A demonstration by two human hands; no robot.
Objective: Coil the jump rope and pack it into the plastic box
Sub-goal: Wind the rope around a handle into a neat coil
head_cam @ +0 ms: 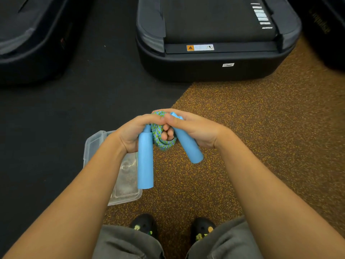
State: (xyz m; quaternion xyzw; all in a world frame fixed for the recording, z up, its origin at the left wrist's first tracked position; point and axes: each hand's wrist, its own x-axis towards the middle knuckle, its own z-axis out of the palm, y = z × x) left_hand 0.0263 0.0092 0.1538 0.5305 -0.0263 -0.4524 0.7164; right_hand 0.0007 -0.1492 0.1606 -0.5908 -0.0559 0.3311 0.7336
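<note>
1. Jump rope (161, 136) sits bunched between both hands, its blue-green cord gathered into a small bundle of loops at the fingers.
2. The left hand (134, 134) is closed around the top of one blue handle (145, 161), which hangs straight down below the palm.
3. The right hand (194, 128) is closed around the other handle (187, 144), which slants down and outward; its fingertips curl through the loops.
4. The two hands touch at the thumbs, so the coil is pinched from both sides.
5. Judging by this, the coiling looks nearly done and the packing has not begun.
6. To do the step well, the person would best keep the loops snug and even, lay the two handles side by side, and pass the whole bundle into one hand before reaching down.
7. A loose grip would probably let the cord spring open.
8. The plastic box (128, 182) lies on the floor (261, 128) below the left wrist and forearm, partly hidden by them, just ahead of the shoes (143, 224).
9. Whether the box is open or lidded cannot be told.
</note>
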